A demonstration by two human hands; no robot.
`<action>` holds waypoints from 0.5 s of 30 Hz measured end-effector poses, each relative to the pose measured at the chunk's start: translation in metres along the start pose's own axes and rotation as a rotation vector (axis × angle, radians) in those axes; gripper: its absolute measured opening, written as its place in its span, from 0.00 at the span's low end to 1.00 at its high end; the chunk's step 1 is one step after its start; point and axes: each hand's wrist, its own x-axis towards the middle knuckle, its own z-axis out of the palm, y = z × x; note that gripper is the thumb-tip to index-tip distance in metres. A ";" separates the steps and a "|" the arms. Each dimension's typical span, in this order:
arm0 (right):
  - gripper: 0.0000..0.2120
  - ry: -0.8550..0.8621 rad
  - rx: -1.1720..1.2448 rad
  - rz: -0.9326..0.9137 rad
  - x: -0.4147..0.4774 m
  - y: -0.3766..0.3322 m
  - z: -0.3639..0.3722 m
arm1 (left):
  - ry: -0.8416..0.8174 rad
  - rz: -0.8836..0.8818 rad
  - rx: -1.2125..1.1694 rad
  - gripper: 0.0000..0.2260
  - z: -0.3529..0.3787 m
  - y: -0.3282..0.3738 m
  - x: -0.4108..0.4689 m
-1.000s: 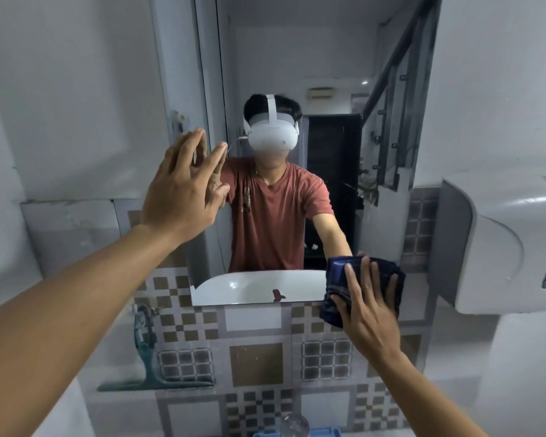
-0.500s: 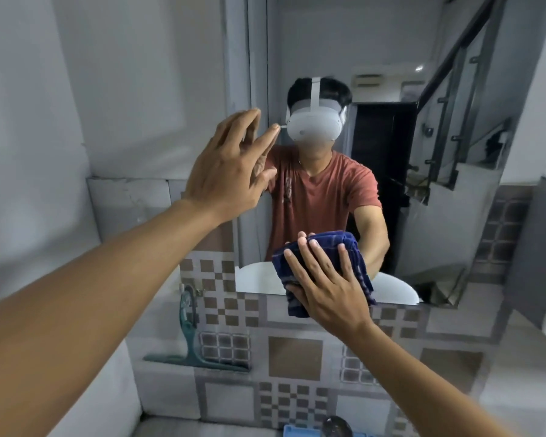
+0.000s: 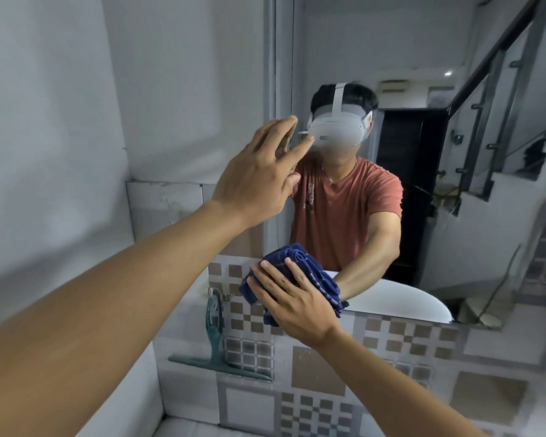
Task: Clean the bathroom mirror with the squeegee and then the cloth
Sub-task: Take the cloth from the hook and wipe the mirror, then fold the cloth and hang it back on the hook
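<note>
The mirror (image 3: 438,190) hangs on the wall ahead and reflects a person in a red shirt. My right hand (image 3: 292,302) presses a folded dark blue cloth (image 3: 300,263) flat against the mirror's lower left corner. My left hand (image 3: 259,175) is raised near the mirror's left edge, fingers apart, holding nothing. The teal squeegee (image 3: 216,345) hangs on the tiled wall below and to the left of the mirror, apart from both hands.
Patterned brown and grey tiles (image 3: 338,370) cover the wall under the mirror. A plain white wall (image 3: 76,121) fills the left side. The reflection shows a white basin (image 3: 401,304), a dark doorway and a stair railing.
My right hand has slid the cloth left along the mirror's bottom edge to its lower left corner. My view has swung left. The left hand stays raised at the mirror's left edge.
</note>
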 end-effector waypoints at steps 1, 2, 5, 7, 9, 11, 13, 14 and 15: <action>0.24 -0.007 0.031 -0.032 0.000 -0.003 0.000 | -0.011 -0.006 -0.011 0.27 -0.001 0.000 -0.001; 0.22 -0.018 0.073 -0.057 0.001 -0.006 -0.002 | -0.021 -0.010 -0.025 0.26 -0.003 0.001 -0.001; 0.21 -0.035 0.231 -0.056 0.002 -0.017 -0.018 | -0.051 -0.005 -0.068 0.24 -0.013 0.000 -0.008; 0.28 -0.052 0.395 0.035 0.005 -0.021 -0.037 | -0.061 -0.032 -0.095 0.22 -0.022 -0.003 -0.019; 0.28 -0.001 0.509 0.122 0.007 -0.023 -0.055 | -0.027 -0.126 -0.170 0.19 -0.033 -0.004 -0.034; 0.21 0.061 0.553 0.192 0.009 -0.022 -0.069 | 0.014 -0.350 -0.297 0.13 -0.047 0.003 -0.052; 0.23 0.105 0.582 0.260 0.010 -0.019 -0.083 | -0.129 -0.646 -0.427 0.15 -0.053 0.012 -0.073; 0.25 0.128 0.601 0.287 0.010 -0.017 -0.088 | -0.286 -0.787 -0.503 0.20 -0.053 0.015 -0.085; 0.25 0.155 0.632 0.313 0.011 -0.016 -0.095 | -0.445 -0.919 -0.596 0.24 -0.054 0.017 -0.096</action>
